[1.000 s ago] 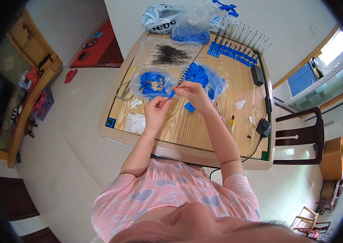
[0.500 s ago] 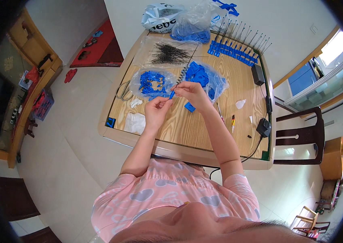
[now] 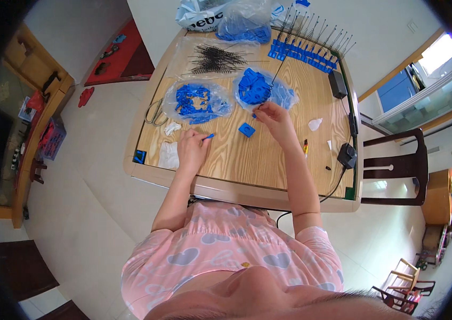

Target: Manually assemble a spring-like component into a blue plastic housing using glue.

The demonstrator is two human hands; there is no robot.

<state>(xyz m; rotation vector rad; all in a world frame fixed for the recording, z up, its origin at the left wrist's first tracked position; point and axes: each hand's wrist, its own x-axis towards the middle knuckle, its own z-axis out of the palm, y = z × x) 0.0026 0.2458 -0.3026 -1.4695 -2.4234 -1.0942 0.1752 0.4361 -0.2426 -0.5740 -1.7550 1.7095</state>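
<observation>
My left hand [image 3: 193, 146] is closed just above the near-left part of the table, pinching a small blue plastic piece [image 3: 209, 136] that sticks out from its fingertips. Further right, my right hand [image 3: 275, 120] pinches a black spring wire [image 3: 273, 81]; it rises over the bag of larger blue plastic parts [image 3: 253, 88]. By those fingertips shows a small bit of blue, and whether it is fixed to the wire I cannot tell. One blue square block [image 3: 246, 129] lies between my hands. Small blue pieces [image 3: 193, 101] fill an open plastic bag beyond my left hand.
A heap of black spring wires [image 3: 218, 58] lies on plastic at the back. Blue blocks with upright wires [image 3: 303, 56] stand in a row at the far right. Scissors [image 3: 154, 113], white tissue [image 3: 169, 156], a glue tube [image 3: 305, 148] and a black adapter [image 3: 347, 156] surround the work.
My hands have moved apart: the left one nearer and to the left with a small blue piece, the right one to the right with the spring wire. The view has shifted slightly.
</observation>
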